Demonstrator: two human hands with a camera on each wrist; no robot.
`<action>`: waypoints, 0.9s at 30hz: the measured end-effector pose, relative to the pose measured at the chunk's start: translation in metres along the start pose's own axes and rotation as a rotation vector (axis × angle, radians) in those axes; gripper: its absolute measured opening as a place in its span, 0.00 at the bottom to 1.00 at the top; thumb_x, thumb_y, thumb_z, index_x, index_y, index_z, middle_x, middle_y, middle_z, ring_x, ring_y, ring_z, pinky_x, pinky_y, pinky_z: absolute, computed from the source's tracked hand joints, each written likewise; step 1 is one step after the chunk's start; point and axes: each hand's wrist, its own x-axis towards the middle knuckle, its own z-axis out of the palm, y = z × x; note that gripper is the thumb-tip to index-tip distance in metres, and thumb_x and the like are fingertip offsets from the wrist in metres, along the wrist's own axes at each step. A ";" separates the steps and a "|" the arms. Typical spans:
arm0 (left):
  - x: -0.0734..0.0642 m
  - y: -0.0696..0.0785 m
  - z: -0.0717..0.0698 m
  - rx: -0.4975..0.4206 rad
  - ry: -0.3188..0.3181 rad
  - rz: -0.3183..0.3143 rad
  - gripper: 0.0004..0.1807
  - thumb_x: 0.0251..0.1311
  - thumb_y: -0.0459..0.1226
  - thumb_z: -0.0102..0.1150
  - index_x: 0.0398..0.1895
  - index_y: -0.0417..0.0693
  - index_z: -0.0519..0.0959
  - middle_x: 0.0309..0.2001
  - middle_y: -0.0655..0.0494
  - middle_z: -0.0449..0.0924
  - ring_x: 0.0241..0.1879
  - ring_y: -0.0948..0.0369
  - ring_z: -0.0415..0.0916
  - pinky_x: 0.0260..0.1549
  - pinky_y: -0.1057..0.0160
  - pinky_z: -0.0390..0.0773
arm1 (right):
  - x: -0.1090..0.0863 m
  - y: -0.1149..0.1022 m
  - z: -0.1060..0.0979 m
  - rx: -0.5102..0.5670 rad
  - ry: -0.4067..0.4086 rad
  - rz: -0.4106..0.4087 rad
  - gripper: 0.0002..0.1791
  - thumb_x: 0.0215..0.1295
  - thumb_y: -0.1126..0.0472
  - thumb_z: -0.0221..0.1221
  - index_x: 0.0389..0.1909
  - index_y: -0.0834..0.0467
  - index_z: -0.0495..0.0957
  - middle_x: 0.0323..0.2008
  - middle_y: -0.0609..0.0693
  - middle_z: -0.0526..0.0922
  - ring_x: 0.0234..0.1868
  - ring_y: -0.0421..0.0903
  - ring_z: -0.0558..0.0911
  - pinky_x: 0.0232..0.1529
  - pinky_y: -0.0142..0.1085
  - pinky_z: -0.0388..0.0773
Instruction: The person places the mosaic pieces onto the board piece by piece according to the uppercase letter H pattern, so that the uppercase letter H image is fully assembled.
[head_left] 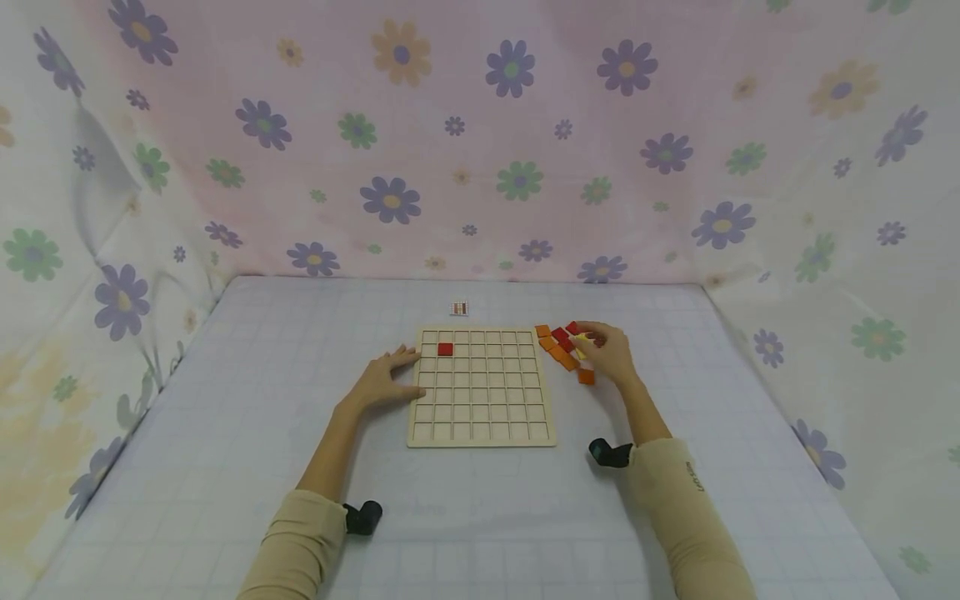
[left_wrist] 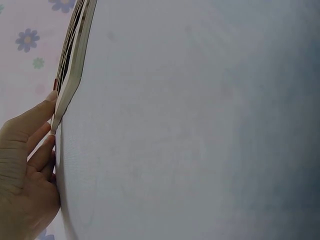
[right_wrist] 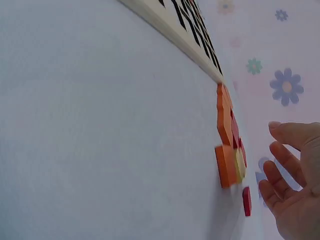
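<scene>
A light wooden board (head_left: 480, 442) with a grid of square cells lies on the table. One red square tile (head_left: 446, 349) sits in a cell near its upper left corner. My left hand (head_left: 377, 382) rests at the board's left side, thumb and fingers spread along the rim; the left wrist view shows the fingertips right at the board's edge. To the right of the board, my right hand (head_left: 611, 357) hovers over a loose cluster of tiles. Its fingers are loosely bent with nothing between them in the right wrist view. Orange tiles (right_wrist: 226, 165), red tiles (right_wrist: 247, 201) and a yellow tile (right_wrist: 240, 166) lie beneath.
Behind the board lies a small card (head_left: 459, 308) with a printed pattern. Flowered cloth (head_left: 480, 150) hangs at the back and sides of the pale table (head_left: 480, 533). A black device (head_left: 363, 518) is strapped at the left wrist, another black device (head_left: 609, 453) at the right.
</scene>
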 end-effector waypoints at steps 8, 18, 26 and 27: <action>-0.001 -0.001 0.000 0.009 0.002 0.001 0.40 0.47 0.46 0.69 0.65 0.42 0.68 0.70 0.41 0.54 0.69 0.34 0.43 0.65 0.36 0.45 | -0.009 0.028 -0.027 -0.043 0.050 0.153 0.22 0.61 0.67 0.60 0.54 0.72 0.72 0.52 0.70 0.75 0.51 0.64 0.74 0.56 0.54 0.71; -0.006 0.002 -0.003 -0.018 0.016 0.030 0.42 0.45 0.52 0.69 0.64 0.45 0.69 0.70 0.40 0.54 0.68 0.31 0.43 0.63 0.32 0.44 | -0.010 0.036 -0.025 -0.135 -0.033 0.332 0.27 0.64 0.58 0.58 0.60 0.68 0.68 0.55 0.68 0.72 0.56 0.61 0.70 0.61 0.53 0.67; 0.000 0.002 -0.002 0.001 -0.006 -0.008 0.40 0.46 0.46 0.70 0.64 0.42 0.68 0.70 0.41 0.54 0.69 0.34 0.43 0.65 0.35 0.45 | -0.008 0.034 -0.022 -0.187 -0.005 0.293 0.22 0.63 0.63 0.56 0.55 0.72 0.70 0.50 0.69 0.74 0.50 0.61 0.72 0.57 0.52 0.70; 0.000 0.002 -0.001 0.002 -0.006 -0.010 0.40 0.46 0.46 0.70 0.64 0.42 0.68 0.70 0.42 0.54 0.69 0.34 0.43 0.65 0.35 0.45 | -0.008 0.034 -0.022 -0.189 -0.007 0.297 0.22 0.63 0.64 0.55 0.55 0.72 0.70 0.50 0.69 0.74 0.50 0.61 0.72 0.57 0.52 0.70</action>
